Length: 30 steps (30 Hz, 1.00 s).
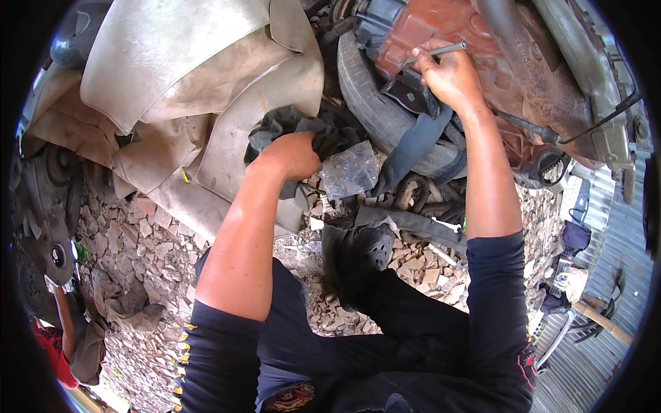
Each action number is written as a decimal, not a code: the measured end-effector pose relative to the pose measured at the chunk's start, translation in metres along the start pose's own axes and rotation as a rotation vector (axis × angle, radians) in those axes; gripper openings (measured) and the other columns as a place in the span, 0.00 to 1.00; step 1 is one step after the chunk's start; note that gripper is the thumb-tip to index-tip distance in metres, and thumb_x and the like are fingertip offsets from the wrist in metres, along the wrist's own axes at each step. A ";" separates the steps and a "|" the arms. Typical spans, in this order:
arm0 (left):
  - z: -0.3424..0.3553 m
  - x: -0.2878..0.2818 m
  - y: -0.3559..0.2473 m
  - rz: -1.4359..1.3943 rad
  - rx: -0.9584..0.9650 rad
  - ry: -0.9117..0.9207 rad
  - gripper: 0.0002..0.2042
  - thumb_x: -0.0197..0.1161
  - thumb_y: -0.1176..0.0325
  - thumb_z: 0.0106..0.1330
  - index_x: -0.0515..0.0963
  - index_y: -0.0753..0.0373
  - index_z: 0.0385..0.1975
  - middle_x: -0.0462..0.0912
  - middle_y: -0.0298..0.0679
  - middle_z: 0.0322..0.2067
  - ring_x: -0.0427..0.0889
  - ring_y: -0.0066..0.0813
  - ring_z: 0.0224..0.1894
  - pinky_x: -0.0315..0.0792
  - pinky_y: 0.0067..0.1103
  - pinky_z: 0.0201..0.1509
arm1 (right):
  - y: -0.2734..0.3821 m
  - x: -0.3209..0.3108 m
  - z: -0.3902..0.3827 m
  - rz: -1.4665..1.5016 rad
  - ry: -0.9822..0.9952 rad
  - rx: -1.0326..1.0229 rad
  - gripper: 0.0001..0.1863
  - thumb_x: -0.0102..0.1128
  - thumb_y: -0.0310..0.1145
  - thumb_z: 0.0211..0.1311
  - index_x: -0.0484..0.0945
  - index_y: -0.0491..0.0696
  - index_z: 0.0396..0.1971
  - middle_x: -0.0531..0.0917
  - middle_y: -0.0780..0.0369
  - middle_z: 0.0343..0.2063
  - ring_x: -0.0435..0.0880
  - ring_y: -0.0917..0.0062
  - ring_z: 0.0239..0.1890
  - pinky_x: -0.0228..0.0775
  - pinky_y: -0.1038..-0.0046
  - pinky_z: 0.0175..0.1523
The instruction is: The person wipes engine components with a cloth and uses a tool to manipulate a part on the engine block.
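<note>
In the upper right, the right hand (pixel 452 76) pinches a slim metal rod (pixel 449 49) over the red-brown casing (pixel 441 22); a firm, steady hold should prevent slipping. Near mid-frame, the left hand (pixel 290 155) meets dark cloth (pixel 330 131) (fingers partly hidden, so I cannot tell its grip).

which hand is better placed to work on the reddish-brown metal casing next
Probably the right hand: it holds a slim metal rod and appears close to the reddish-brown metal casing; the left hand is farther off, on dark cloth.
</note>
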<state>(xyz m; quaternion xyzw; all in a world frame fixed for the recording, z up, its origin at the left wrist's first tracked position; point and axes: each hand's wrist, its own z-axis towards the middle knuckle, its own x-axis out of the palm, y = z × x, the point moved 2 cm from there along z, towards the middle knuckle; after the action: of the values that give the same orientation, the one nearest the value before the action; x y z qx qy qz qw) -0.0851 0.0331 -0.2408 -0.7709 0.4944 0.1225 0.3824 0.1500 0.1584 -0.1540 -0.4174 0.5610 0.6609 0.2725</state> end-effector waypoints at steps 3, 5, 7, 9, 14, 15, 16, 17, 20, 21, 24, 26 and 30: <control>0.001 -0.001 -0.004 -0.001 -0.003 0.037 0.23 0.51 0.69 0.58 0.72 0.68 0.55 0.76 0.54 0.54 0.74 0.47 0.58 0.69 0.32 0.61 | -0.012 0.001 -0.001 -0.103 -0.067 -0.074 0.13 0.58 0.38 0.64 0.81 0.44 0.35 0.83 0.60 0.24 0.81 0.77 0.24 0.72 0.73 0.33; 0.000 -0.002 -0.003 -0.002 -0.010 0.052 0.23 0.52 0.69 0.58 0.72 0.68 0.55 0.76 0.54 0.54 0.74 0.47 0.58 0.69 0.32 0.61 | -0.001 0.004 -0.004 0.071 0.038 0.092 0.13 0.59 0.40 0.61 0.82 0.46 0.33 0.85 0.55 0.25 0.85 0.66 0.30 0.74 0.67 0.40; 0.001 -0.001 -0.003 0.001 -0.010 0.049 0.23 0.52 0.69 0.57 0.72 0.68 0.54 0.76 0.54 0.54 0.74 0.47 0.58 0.69 0.32 0.61 | 0.001 -0.003 -0.003 0.244 0.005 0.182 0.14 0.59 0.41 0.60 0.82 0.46 0.35 0.85 0.54 0.31 0.85 0.60 0.36 0.74 0.65 0.44; 0.000 -0.002 -0.004 -0.002 0.010 0.039 0.23 0.52 0.69 0.57 0.72 0.68 0.54 0.76 0.54 0.54 0.74 0.48 0.57 0.69 0.32 0.61 | -0.008 -0.006 0.000 0.054 -0.081 0.066 0.14 0.59 0.41 0.61 0.82 0.46 0.37 0.85 0.54 0.32 0.85 0.59 0.35 0.74 0.65 0.45; -0.003 -0.004 -0.006 0.006 0.006 0.041 0.23 0.52 0.69 0.57 0.73 0.69 0.54 0.76 0.55 0.54 0.74 0.48 0.57 0.69 0.33 0.60 | -0.002 0.001 -0.002 0.359 0.032 0.125 0.14 0.56 0.39 0.65 0.80 0.42 0.35 0.83 0.61 0.24 0.79 0.78 0.21 0.71 0.73 0.31; -0.003 -0.004 -0.005 0.005 -0.003 0.052 0.23 0.52 0.69 0.57 0.73 0.69 0.54 0.76 0.55 0.54 0.74 0.48 0.57 0.69 0.33 0.60 | 0.001 -0.004 0.000 0.295 0.020 0.140 0.15 0.57 0.40 0.64 0.80 0.42 0.36 0.84 0.59 0.25 0.82 0.74 0.24 0.73 0.71 0.34; -0.003 -0.005 -0.007 0.005 -0.005 0.061 0.23 0.52 0.69 0.57 0.73 0.69 0.54 0.76 0.55 0.54 0.74 0.48 0.57 0.69 0.33 0.60 | 0.003 -0.009 0.000 0.226 0.001 0.155 0.15 0.58 0.41 0.62 0.81 0.43 0.36 0.84 0.57 0.26 0.84 0.70 0.27 0.74 0.69 0.38; -0.003 -0.005 -0.007 0.006 0.001 0.049 0.23 0.52 0.69 0.57 0.73 0.69 0.54 0.76 0.55 0.54 0.74 0.48 0.57 0.69 0.33 0.60 | -0.004 -0.006 0.001 0.144 -0.025 0.125 0.15 0.57 0.41 0.63 0.81 0.43 0.36 0.83 0.59 0.24 0.82 0.72 0.24 0.73 0.69 0.36; -0.003 -0.004 -0.005 0.011 0.004 0.035 0.23 0.52 0.70 0.57 0.72 0.69 0.54 0.76 0.55 0.54 0.74 0.48 0.57 0.69 0.33 0.60 | -0.005 0.002 -0.001 0.134 0.052 0.159 0.14 0.55 0.38 0.67 0.79 0.42 0.33 0.81 0.64 0.22 0.76 0.84 0.19 0.67 0.78 0.27; -0.002 -0.005 -0.005 0.015 0.003 0.045 0.23 0.52 0.70 0.57 0.72 0.70 0.54 0.75 0.55 0.54 0.74 0.48 0.57 0.69 0.33 0.60 | -0.002 -0.001 -0.001 0.172 0.010 0.153 0.14 0.55 0.38 0.67 0.79 0.42 0.33 0.81 0.63 0.22 0.76 0.84 0.19 0.67 0.78 0.27; -0.003 -0.003 -0.005 0.010 0.011 0.037 0.23 0.52 0.70 0.57 0.72 0.70 0.54 0.75 0.55 0.54 0.74 0.48 0.57 0.69 0.32 0.61 | -0.016 -0.011 0.003 0.079 -0.092 0.097 0.13 0.55 0.38 0.67 0.80 0.42 0.35 0.81 0.63 0.21 0.77 0.84 0.21 0.69 0.77 0.29; -0.003 -0.004 -0.005 0.008 0.011 0.030 0.23 0.52 0.69 0.57 0.72 0.70 0.55 0.75 0.55 0.54 0.74 0.48 0.58 0.69 0.32 0.61 | -0.009 -0.014 -0.001 -0.140 -0.107 0.076 0.16 0.57 0.42 0.62 0.81 0.42 0.34 0.83 0.53 0.25 0.82 0.67 0.30 0.72 0.68 0.39; -0.004 -0.002 -0.005 0.027 0.004 0.025 0.23 0.52 0.69 0.58 0.72 0.69 0.55 0.75 0.55 0.54 0.74 0.48 0.58 0.68 0.32 0.61 | 0.006 -0.012 0.005 -0.277 0.012 0.119 0.18 0.57 0.44 0.59 0.82 0.42 0.34 0.83 0.46 0.32 0.84 0.54 0.40 0.74 0.62 0.47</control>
<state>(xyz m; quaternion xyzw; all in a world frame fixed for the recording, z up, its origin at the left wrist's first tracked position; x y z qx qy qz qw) -0.0824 0.0333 -0.2345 -0.7648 0.5099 0.1173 0.3760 0.1503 0.1631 -0.1402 -0.4777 0.5379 0.5802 0.3818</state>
